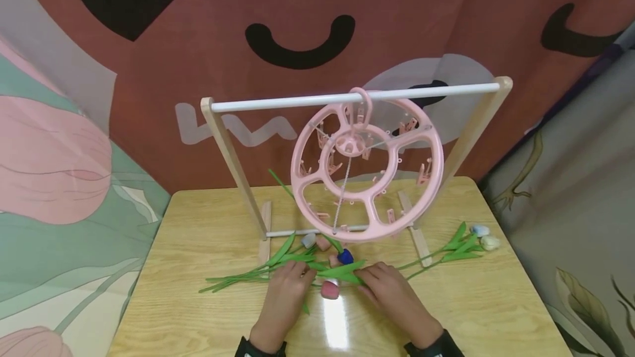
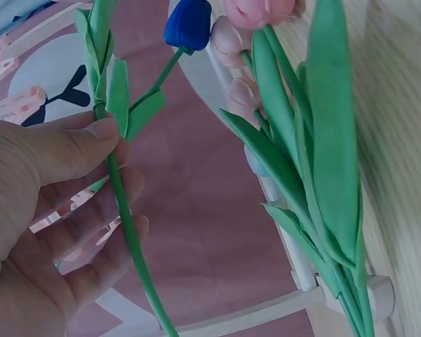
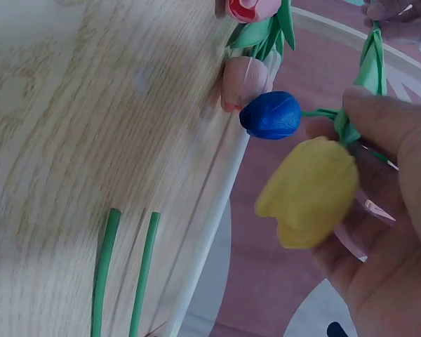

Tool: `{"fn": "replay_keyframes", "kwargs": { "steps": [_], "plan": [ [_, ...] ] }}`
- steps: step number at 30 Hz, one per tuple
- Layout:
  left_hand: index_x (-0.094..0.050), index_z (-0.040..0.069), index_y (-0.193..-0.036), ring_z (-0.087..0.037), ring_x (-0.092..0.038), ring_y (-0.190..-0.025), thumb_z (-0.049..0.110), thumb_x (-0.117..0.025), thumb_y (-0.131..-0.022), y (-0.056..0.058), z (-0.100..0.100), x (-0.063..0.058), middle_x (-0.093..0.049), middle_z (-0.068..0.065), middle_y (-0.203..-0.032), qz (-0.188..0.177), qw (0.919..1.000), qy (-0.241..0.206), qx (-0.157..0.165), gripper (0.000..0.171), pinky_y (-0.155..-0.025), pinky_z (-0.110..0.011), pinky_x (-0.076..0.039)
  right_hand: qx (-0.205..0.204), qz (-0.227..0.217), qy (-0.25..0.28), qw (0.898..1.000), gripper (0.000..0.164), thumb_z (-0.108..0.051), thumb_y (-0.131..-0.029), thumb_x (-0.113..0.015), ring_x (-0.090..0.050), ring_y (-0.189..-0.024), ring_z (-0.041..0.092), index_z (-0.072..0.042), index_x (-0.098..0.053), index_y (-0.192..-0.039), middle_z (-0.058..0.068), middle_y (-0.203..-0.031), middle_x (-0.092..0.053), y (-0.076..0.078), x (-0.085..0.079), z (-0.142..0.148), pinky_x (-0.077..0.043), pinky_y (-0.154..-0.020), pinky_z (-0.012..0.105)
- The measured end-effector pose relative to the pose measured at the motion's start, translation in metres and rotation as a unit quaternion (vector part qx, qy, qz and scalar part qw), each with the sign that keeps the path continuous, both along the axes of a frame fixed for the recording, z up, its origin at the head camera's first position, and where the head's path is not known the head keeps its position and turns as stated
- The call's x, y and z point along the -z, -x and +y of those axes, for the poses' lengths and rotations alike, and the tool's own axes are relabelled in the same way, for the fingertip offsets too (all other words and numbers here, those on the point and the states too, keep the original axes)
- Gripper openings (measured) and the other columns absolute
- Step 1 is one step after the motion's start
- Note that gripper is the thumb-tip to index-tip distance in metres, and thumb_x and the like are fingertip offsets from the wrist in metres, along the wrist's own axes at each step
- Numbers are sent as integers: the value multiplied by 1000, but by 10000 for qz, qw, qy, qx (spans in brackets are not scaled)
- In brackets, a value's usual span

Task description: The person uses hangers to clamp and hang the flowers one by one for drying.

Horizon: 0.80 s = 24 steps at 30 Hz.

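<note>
My left hand (image 1: 289, 288) pinches the green stem (image 2: 123, 196) of an artificial tulip just below its leaves, with thumb and fingertips. My right hand (image 1: 389, 293) pinches the other end of the leaves, beside a yellow tulip head (image 3: 309, 193). That yellow head cannot be made out in the head view. Close by is a blue tulip (image 3: 270, 116) on a thin stem, between both hands. A pink tulip (image 1: 329, 290) lies between my wrists. Beside my left hand, a bunch of tulips with long green leaves (image 2: 333, 140) lies on the table.
Behind the hands, a pink round clip hanger (image 1: 379, 230) hangs from the white bar (image 1: 278, 102) of a wooden stand (image 1: 233, 164). White tulip (image 1: 490, 243) and pale blue tulip (image 1: 479, 230) lie to the right on the wooden table (image 1: 188, 236). A patterned curtain (image 1: 198, 26) stands behind.
</note>
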State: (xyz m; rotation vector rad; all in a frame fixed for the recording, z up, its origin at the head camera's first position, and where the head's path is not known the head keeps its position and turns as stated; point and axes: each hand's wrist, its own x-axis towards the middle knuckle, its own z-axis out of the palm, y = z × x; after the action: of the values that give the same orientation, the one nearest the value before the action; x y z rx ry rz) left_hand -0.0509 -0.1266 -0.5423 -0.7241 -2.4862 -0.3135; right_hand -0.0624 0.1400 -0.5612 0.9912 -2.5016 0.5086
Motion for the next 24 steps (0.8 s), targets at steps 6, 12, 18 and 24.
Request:
{"fn": "replay_keyframes", "kwargs": {
  "steps": [6, 12, 18, 24],
  "plan": [
    [-80, 10, -93, -20, -65, -84, -2, -88, -68, 0, 4, -3, -74, -4, -93, -63, 9999, -101, -75, 28, -68, -32, -57, 30, -149, 381, 9992, 32, -39, -106, -56, -68, -83, 11, -15, -76, -103, -5, -94, -75, 1, 3, 1, -60, -73, 28],
    [-77, 6, -93, -22, -62, -86, 0, -72, -84, -1, 7, -1, -70, -4, -94, 412, 9948, -903, 220, 12, -72, -32, -50, 280, -202, 621, 9975, 17, -17, -84, -81, -70, -82, 10, -17, -76, -101, -8, -93, -76, 1, 1, 3, -62, -72, 27],
    [-77, 7, -93, -15, -70, -76, 20, -60, -105, -4, 6, 6, -73, 0, -84, 445, 9845, -1616, 511, 25, -71, -28, -61, 403, -273, 879, 9949, 34, -42, -105, -53, -71, -82, 10, -17, -76, -100, -8, -93, -76, 1, -4, 5, -62, -71, 26],
    [-75, 1, -106, -22, -76, -86, 13, -76, -94, -5, 16, 19, -78, -12, -97, -1132, 9468, -2938, 658, 17, -77, -25, -64, 110, -381, 1473, 9883, 16, -28, -99, -70, -72, -84, 12, -14, -75, -102, -5, -95, -75, 2, -5, 1, -62, -76, 22]
  ]
}}
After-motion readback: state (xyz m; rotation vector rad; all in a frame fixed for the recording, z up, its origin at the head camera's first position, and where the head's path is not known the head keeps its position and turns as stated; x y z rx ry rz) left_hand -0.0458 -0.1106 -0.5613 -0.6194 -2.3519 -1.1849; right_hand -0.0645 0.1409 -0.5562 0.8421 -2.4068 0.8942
